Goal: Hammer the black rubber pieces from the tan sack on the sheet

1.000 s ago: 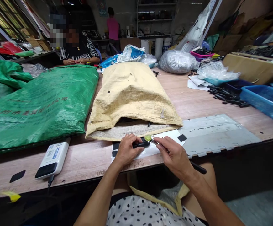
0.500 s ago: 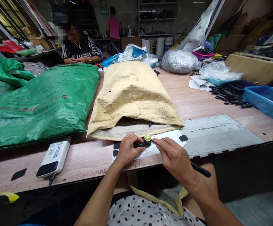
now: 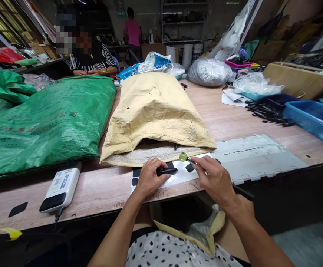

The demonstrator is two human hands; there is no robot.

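Observation:
My left hand (image 3: 151, 177) is closed around a short black rod-like part (image 3: 167, 171), holding it low over a white sheet (image 3: 178, 180) at the table's front edge. Just to the right, my right hand (image 3: 214, 181) grips a small mallet (image 3: 183, 157). Its round yellow-green head points left on a thin shaft, and the black handle comes out behind my wrist. The mallet head is apart from the black part. Beyond both hands lies a beige woven sack (image 3: 155, 111), its mouth facing me and dark pieces just showing inside.
A green sack (image 3: 47, 122) fills the left side, with a white power bank (image 3: 61, 187) before it. A grey board (image 3: 261, 157) lies to the right. Farther right are black parts (image 3: 269, 113) and a blue basket (image 3: 314, 118). A co-worker (image 3: 91, 59) sits across the table.
My right hand has moved to the right, taking the mallet head off the black part. My left hand keeps its hold. The view has shifted slightly.

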